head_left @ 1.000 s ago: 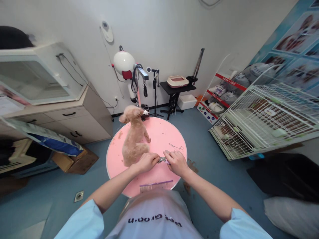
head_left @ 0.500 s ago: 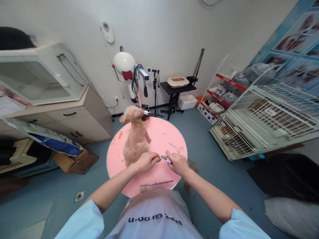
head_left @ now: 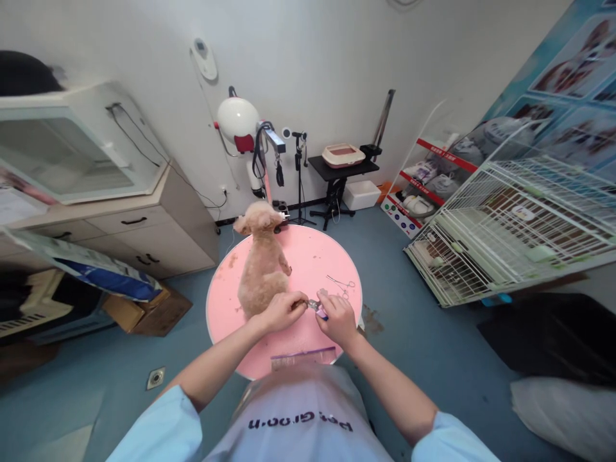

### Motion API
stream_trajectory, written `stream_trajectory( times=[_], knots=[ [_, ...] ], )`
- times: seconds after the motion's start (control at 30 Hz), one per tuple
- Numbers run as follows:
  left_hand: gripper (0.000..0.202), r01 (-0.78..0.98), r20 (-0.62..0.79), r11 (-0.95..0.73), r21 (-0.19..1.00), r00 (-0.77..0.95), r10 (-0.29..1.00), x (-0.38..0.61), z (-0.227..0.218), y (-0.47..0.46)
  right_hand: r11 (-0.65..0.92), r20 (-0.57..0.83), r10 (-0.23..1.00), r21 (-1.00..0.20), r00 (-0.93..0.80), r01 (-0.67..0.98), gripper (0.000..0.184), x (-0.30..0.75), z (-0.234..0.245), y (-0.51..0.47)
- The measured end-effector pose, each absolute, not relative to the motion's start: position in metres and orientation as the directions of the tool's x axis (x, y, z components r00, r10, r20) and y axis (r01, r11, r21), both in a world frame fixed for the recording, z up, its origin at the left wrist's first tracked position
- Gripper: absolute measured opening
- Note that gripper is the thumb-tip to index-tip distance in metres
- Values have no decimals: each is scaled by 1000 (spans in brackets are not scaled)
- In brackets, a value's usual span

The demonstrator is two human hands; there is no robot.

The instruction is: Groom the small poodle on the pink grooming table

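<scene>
A tan, closely trimmed dog (head_left: 262,282) sits on the round pink table (head_left: 323,253), its head turned away from me. My left hand (head_left: 283,312) is closed around one of its paws (head_left: 301,302), mostly hidden by my fingers. In my right hand (head_left: 339,321) is a nail clipper (head_left: 314,305) with purple handles, its metal jaws right at the paw. Whether the jaws are round a nail is too small to tell. Just beyond my right hand lies a pair of thin metal forceps (head_left: 341,282). A purple-backed comb (head_left: 304,358) rests at the table's near edge.
Behind the table stand a white dryer (head_left: 238,119) on an arm and a black stand (head_left: 299,173). A small black table (head_left: 344,172) bears a litter tray (head_left: 342,155). Wire cages (head_left: 510,224) stand to the right, a cabinet (head_left: 187,224) and cardboard box (head_left: 154,314) to the left.
My right hand has moved slightly left, bringing the clipper's jaws up to the paw. The dog's head has turned to face farther away.
</scene>
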State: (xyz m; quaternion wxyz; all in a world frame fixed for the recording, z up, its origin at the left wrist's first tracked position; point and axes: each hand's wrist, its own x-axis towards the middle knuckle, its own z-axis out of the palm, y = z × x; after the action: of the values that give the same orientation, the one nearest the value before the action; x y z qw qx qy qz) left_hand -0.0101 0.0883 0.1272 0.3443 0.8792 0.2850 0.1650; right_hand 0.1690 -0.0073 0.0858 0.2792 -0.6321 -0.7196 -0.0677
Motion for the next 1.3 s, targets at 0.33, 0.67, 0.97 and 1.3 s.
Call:
stream_trajectory(
  times=[0.33, 0.67, 0.97, 1.3],
  knots=[
    [21, 383, 103, -584, 716, 769, 631, -11, 128, 88, 182, 446, 895, -420, 28, 889, 47, 161, 81, -1],
    [21, 339, 127, -539, 771, 747, 652, -10, 132, 89, 137, 435, 887, -568, 155, 811, 41, 151, 76, -4],
    [20, 318, 129, -524, 790, 750, 649, -9, 127, 90, 100, 403, 889, -635, 218, 766, 39, 139, 71, 0],
    [20, 334, 117, -508, 794, 735, 667, -9, 127, 91, 78, 379, 882, -704, 280, 706, 27, 135, 62, -3]
  ],
)
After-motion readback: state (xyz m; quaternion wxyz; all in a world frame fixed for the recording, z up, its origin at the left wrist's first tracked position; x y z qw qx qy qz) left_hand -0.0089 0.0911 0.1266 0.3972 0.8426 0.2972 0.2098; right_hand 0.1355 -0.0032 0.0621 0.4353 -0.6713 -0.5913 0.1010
